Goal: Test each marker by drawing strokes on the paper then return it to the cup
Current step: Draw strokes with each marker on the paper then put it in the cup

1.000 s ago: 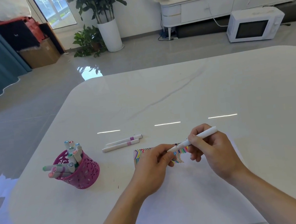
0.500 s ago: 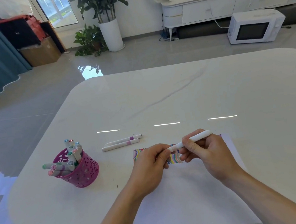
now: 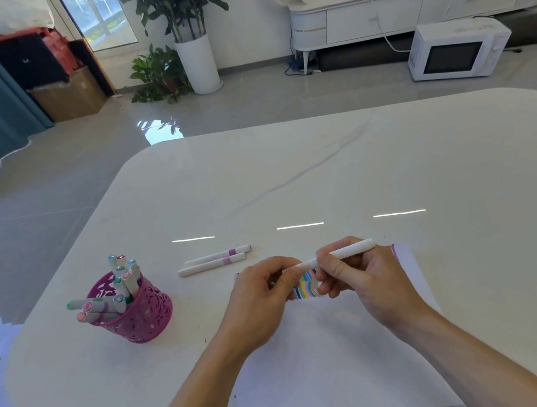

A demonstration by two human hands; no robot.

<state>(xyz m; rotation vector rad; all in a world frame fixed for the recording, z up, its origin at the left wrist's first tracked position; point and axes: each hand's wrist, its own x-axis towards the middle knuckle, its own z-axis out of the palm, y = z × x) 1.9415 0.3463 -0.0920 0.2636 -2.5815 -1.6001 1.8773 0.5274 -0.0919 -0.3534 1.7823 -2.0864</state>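
A white marker point(image 3: 345, 252) is held over the sheet of white paper point(image 3: 337, 362). My right hand point(image 3: 364, 279) grips its barrel, and my left hand point(image 3: 264, 300) pinches its left end, where the cap sits. Coloured wavy strokes point(image 3: 305, 287) show on the paper between the hands. A magenta perforated cup point(image 3: 139, 311) with several markers stands at the left of the table. Two more white markers with purple bands point(image 3: 215, 260) lie side by side on the table between the cup and the paper.
The white table point(image 3: 324, 177) stretches away behind the paper. Its front edge runs close under my forearms. Beyond the table, on the floor, are a white microwave point(image 3: 456, 51), a potted plant point(image 3: 191, 45) and a cardboard box point(image 3: 67, 95).
Both hands have come closer together over the coloured strokes, and the marker has dropped slightly lower. My left fingers now close on its left end.
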